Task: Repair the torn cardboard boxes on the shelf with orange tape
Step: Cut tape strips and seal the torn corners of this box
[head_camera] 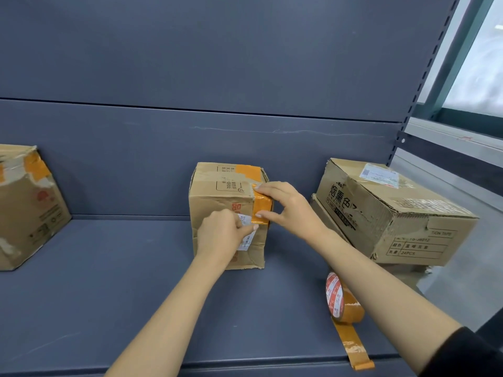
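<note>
The small, crumpled brown cardboard box (228, 213) stands on the grey metal shelf (109, 281), both hands on it. The right hand (285, 208), spread wide, presses the orange tape strip (261, 210) over the corner under forefinger and thumb. The left hand (221, 232), just left of it, curls loosely, one fingertip touching the strip's lower end. Best rub outward firmly, avoiding wrinkles. The orange tape roll (343, 300) lies near the right forearm.

Orange tape strip (261, 206) on brown box (217, 205); dark grey shelf (109, 281).
</note>
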A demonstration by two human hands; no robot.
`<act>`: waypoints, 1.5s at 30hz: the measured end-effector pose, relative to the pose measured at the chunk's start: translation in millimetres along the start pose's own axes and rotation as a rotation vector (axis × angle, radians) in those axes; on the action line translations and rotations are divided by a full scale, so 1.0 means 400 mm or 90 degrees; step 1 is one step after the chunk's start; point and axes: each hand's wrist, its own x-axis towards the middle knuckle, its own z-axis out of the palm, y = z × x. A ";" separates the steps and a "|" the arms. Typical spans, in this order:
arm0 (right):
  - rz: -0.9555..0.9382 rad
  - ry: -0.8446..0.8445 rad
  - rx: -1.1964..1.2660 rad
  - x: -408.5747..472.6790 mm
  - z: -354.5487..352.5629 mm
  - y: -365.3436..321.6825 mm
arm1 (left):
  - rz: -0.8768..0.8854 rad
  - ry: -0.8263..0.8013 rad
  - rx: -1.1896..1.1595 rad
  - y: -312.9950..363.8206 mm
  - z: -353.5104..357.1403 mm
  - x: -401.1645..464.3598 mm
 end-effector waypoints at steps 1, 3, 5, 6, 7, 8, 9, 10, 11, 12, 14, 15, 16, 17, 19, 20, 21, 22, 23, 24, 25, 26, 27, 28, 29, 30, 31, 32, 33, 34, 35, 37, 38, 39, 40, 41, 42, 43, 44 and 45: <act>0.002 -0.010 0.011 -0.002 0.001 0.001 | 0.036 0.035 -0.055 -0.004 -0.013 -0.007; 0.017 0.000 0.075 -0.002 -0.001 0.000 | 0.150 0.153 -0.147 -0.004 -0.047 -0.007; 0.032 0.063 0.143 0.005 -0.008 -0.003 | 0.277 0.229 -0.131 0.003 -0.074 0.019; 0.032 0.085 0.155 0.008 -0.012 -0.005 | 0.322 0.222 -0.103 0.005 -0.081 0.040; 0.027 0.091 0.153 0.012 -0.015 -0.006 | 0.350 0.189 -0.075 0.006 -0.084 0.060; 0.023 0.082 0.143 0.013 -0.016 -0.007 | 0.364 0.141 -0.051 0.005 -0.080 0.078; 0.023 0.065 0.133 0.014 -0.016 -0.006 | 0.364 0.095 -0.034 0.005 -0.075 0.089; 0.027 0.050 0.127 0.013 -0.014 -0.004 | 0.357 0.063 -0.025 0.002 -0.067 0.097; 0.029 0.042 0.126 0.010 -0.011 -0.002 | 0.350 0.049 -0.023 -0.001 -0.058 0.101; 0.030 0.040 0.128 0.008 -0.007 0.002 | 0.345 0.053 -0.026 -0.006 -0.050 0.104; 0.026 0.047 0.125 0.006 0.002 0.008 | 0.343 0.082 -0.029 -0.014 -0.037 0.104; 0.025 0.050 0.122 0.004 0.006 0.010 | 0.347 0.095 -0.026 -0.017 -0.032 0.103; 0.024 0.050 0.116 0.003 0.010 0.011 | 0.354 0.108 -0.020 -0.021 -0.026 0.104; 0.025 0.046 0.108 0.000 0.014 0.013 | 0.360 0.122 -0.012 -0.025 -0.020 0.104; 0.022 0.022 0.077 -0.012 0.022 0.018 | 0.372 0.143 0.012 -0.032 -0.008 0.102; 0.014 0.010 0.056 -0.020 0.029 0.021 | 0.380 0.150 0.029 -0.033 -0.004 0.100; 0.004 0.001 0.037 -0.028 0.035 0.023 | 0.388 0.155 0.048 -0.034 -0.001 0.097; -0.003 -0.007 0.025 -0.035 0.041 0.025 | 0.396 0.160 0.065 -0.033 0.001 0.095; -0.005 -0.017 0.016 -0.039 0.045 0.027 | 0.400 0.165 0.079 -0.032 0.002 0.092; -0.006 -0.030 0.009 -0.040 0.046 0.028 | 0.401 0.169 0.086 -0.032 0.003 0.091; -0.006 -0.041 0.012 -0.040 0.046 0.029 | 0.401 0.169 0.088 -0.033 0.003 0.090; -0.007 -0.039 0.031 -0.037 0.043 0.029 | 0.405 0.168 0.086 -0.034 0.003 0.091; -0.010 -0.018 0.064 -0.033 0.039 0.028 | 0.410 0.170 0.076 -0.036 0.001 0.093; -0.015 0.017 0.098 -0.027 0.034 0.028 | 0.409 0.176 0.055 -0.038 -0.002 0.095; -0.022 0.054 0.117 -0.021 0.029 0.027 | 0.402 0.183 0.030 -0.038 -0.006 0.096; -0.030 0.078 0.114 -0.015 0.026 0.027 | 0.394 0.188 0.010 -0.039 -0.010 0.097; -0.034 0.088 0.100 -0.010 0.024 0.026 | 0.388 0.190 0.001 -0.040 -0.011 0.098; -0.034 0.086 0.087 -0.008 0.024 0.026 | 0.385 0.188 0.001 -0.040 -0.012 0.098; -0.028 0.077 0.083 -0.007 0.023 0.027 | 0.386 0.186 0.007 -0.039 -0.010 0.097; -0.019 0.059 0.086 -0.008 0.023 0.028 | 0.388 0.185 0.017 -0.039 -0.007 0.096; -0.012 0.036 0.089 -0.012 0.023 0.030 | 0.389 0.185 0.028 -0.038 -0.004 0.095; -0.012 -0.008 0.083 -0.023 0.029 0.034 | 0.386 0.179 0.050 -0.037 0.000 0.091; -0.012 -0.023 0.078 -0.030 0.035 0.034 | 0.386 0.173 0.062 -0.037 0.001 0.089; -0.011 -0.032 0.073 -0.037 0.044 0.032 | 0.389 0.165 0.076 -0.036 0.001 0.086; -0.009 -0.033 0.073 -0.042 0.052 0.029 | 0.392 0.160 0.089 -0.036 0.000 0.085; -0.006 -0.028 0.079 -0.045 0.058 0.026 | 0.392 0.157 0.093 -0.037 -0.001 0.084; -0.006 -0.012 0.097 -0.046 0.061 0.020 | 0.387 0.156 0.083 -0.037 -0.003 0.084; -0.007 0.013 0.127 -0.043 0.061 0.014 | 0.379 0.154 0.058 -0.037 -0.005 0.084; -0.006 0.044 0.160 -0.040 0.057 0.009 | 0.371 0.159 0.025 -0.035 -0.008 0.084; 0.002 0.075 0.189 -0.035 0.051 0.002 | 0.363 0.170 -0.007 -0.032 -0.009 0.083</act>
